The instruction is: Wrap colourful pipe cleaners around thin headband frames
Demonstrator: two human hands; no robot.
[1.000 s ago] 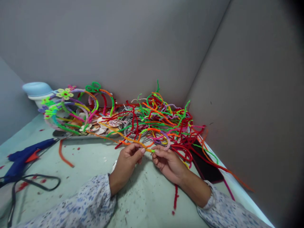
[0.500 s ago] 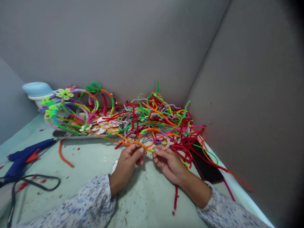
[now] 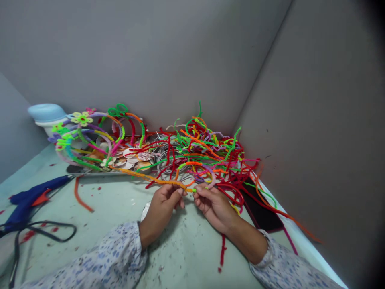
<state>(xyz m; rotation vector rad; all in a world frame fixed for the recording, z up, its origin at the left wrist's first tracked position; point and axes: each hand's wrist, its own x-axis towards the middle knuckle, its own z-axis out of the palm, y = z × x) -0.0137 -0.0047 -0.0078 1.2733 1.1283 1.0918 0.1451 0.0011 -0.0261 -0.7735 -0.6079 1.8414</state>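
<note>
My left hand is closed in a pinch on an orange pipe cleaner, whose long loose end reaches left to the tray's front edge. Fingertips of my right hand press together on a headband wrapped in green, orange, purple and pale pink fuzz. It arches up behind both hands. Between the two thumbs a short orange and yellow-green stretch shows, where the pipe cleaner meets the band. The exact grip under the right fingers is hidden.
A tangled heap of pipe cleaners and wire hoops lies behind my hands. Left of it, a tray holds shells and finished headbands. A blue glue gun with a cord, a lidded container and a dark phone-like slab lie around.
The orange pipe cleaner's loose end has swung slightly and now lies lower and further left. Both hands have stayed almost in place, still pinching.
</note>
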